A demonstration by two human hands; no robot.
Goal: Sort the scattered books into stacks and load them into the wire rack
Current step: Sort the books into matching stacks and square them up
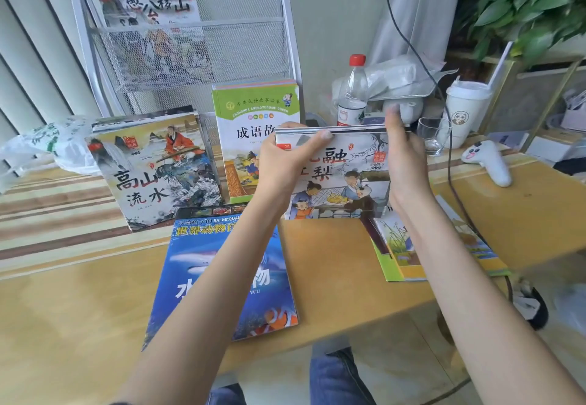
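Observation:
I hold a thin stack of ink-painting picture books [342, 179] upright on the wooden table [333, 262]. My left hand [285, 160] grips its upper left corner, and my right hand [404, 154] presses flat on its right edge. A second ink-painting stack [158, 167] and a green-covered stack [253, 119] lean at the foot of the white wire rack [190, 53]. One ink-painting book [152, 15] stands in the rack's mesh pocket. A blue sea-animal book [222, 278] lies flat under my left forearm. Green and yellow books [412, 255] lie flat under my right forearm.
Behind the held stack are a red-capped water bottle [352, 91], a clear glass [432, 135], a white paper cup [466, 113] and a white controller [488, 160]. A black cable [450, 163] crosses the table's right side. A plastic bag [57, 144] lies at the left.

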